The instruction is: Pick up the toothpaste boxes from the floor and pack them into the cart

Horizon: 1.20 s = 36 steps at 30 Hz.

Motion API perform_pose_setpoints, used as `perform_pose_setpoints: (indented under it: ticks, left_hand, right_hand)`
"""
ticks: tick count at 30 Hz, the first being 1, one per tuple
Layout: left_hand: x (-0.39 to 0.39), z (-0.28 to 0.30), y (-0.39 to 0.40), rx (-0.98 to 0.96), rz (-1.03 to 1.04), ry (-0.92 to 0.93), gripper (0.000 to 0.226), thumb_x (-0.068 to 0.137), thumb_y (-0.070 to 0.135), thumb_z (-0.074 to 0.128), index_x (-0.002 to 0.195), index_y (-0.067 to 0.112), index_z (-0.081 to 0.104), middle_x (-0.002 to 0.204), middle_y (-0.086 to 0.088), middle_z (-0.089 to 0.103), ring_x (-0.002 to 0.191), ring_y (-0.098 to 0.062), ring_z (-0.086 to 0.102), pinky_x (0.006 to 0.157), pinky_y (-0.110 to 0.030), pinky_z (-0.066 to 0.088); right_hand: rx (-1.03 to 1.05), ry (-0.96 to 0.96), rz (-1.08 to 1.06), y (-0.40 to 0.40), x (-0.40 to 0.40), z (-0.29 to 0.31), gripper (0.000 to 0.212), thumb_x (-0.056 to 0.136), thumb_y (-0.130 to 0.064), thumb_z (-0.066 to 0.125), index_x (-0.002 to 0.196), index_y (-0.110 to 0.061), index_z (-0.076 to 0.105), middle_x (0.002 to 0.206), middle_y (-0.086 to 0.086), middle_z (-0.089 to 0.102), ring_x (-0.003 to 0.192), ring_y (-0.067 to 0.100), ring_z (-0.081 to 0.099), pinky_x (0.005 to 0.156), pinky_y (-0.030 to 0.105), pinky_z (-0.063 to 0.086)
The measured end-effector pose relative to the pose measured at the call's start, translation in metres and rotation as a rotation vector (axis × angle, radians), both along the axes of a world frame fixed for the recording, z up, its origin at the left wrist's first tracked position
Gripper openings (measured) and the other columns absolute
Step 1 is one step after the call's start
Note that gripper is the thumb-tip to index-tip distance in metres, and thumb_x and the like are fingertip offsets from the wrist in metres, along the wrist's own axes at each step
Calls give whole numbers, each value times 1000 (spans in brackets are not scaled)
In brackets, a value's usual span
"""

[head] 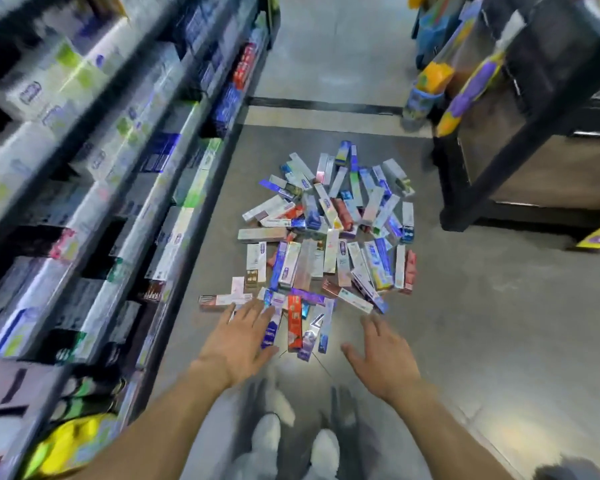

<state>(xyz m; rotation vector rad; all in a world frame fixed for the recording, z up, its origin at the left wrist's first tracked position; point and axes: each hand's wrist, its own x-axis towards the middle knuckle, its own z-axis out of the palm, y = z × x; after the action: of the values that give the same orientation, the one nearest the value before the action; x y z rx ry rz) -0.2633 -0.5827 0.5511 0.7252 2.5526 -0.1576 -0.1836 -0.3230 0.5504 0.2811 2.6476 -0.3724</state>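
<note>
A loose pile of several toothpaste boxes (329,233) lies on the grey floor in the middle of the aisle, in white, blue, red and silver. A red box (294,323) lies at the pile's near edge between my hands. My left hand (238,341) is stretched out flat over the near left edge of the pile, fingers straight, beside a blue-and-white box (271,327). My right hand (383,358) hovers spread and empty just right of the near boxes. No cart can be identified with certainty.
A tall shelf unit (94,188) full of boxed goods runs along the left. A black frame structure (520,109) with colourful items stands at the back right. My two white shoes (295,445) are below the hands. Grey floor (482,323) stretches to the right.
</note>
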Motion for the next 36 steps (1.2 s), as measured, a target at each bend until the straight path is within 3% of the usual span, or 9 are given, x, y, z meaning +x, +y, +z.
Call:
perform_pose_setpoints:
  ticks: [4,9,13,18,22,25,29,34,36]
  left_hand:
    - [-41,-125,31,41,-6,-24,76,103,60,26,162,18,5,169,-7,9,156,-25,5,126,-42,1]
    - [-72,-323,50,137,75,-67,79,101,59,35,161,19,5,168,-13,12,153,-31,18,123,-42,17]
    - [-83,-470,57,294,260,-148,81,101,55,43,161,12,9,166,-18,16,151,-33,23,121,-40,24]
    - [-98,-585,66,624,578,-93,75,96,45,61,155,13,27,146,-16,46,136,-31,42,110,-36,33]
    - [-96,-622,80,805,887,-143,57,85,47,76,126,19,48,113,-2,66,95,-23,63,79,-30,44]
    - [-91,-634,85,907,1025,-257,41,80,41,81,106,23,55,102,-1,69,83,-18,65,72,-30,50]
    - [-87,-625,79,1018,1043,-363,53,76,38,87,114,20,55,100,-2,71,75,-15,68,53,-26,51]
    - [-83,-588,80,1156,1068,-466,61,74,47,85,119,23,52,110,-6,71,76,-16,67,65,-39,56]
    - [-84,-552,84,1229,1102,-513,57,78,48,82,121,23,55,108,-6,73,84,-19,72,81,-47,60]
  right_hand:
    - [9,-55,8,-1,-32,-115,71,101,-57,38,157,-18,20,164,7,24,146,28,32,114,38,30]
    - [-18,-68,-46,-4,-62,-310,70,100,-55,41,157,-17,22,160,7,32,146,27,32,116,38,29]
    - [6,-27,-29,0,-78,-461,66,100,-53,42,153,-15,29,151,8,42,135,29,44,107,36,35]
    - [-59,111,-90,17,-98,-579,65,99,-51,51,150,-14,35,140,12,51,126,35,50,101,41,41]
    - [-426,277,-407,12,-105,-621,55,95,-41,64,141,-17,45,125,-1,62,113,23,60,95,36,48]
    - [-684,242,-663,2,-106,-628,55,93,-29,71,140,-14,46,113,-4,62,95,14,63,84,27,48]
    - [-882,189,-790,-3,-104,-624,25,96,-19,68,117,-8,61,104,10,75,75,11,72,60,20,54]
    - [-1165,264,-950,-12,-98,-579,32,94,-22,68,117,-5,55,88,12,76,70,24,70,65,36,51]
    - [-1255,318,-999,-14,-97,-542,29,93,-19,68,115,-9,52,85,11,76,66,23,70,62,35,54]
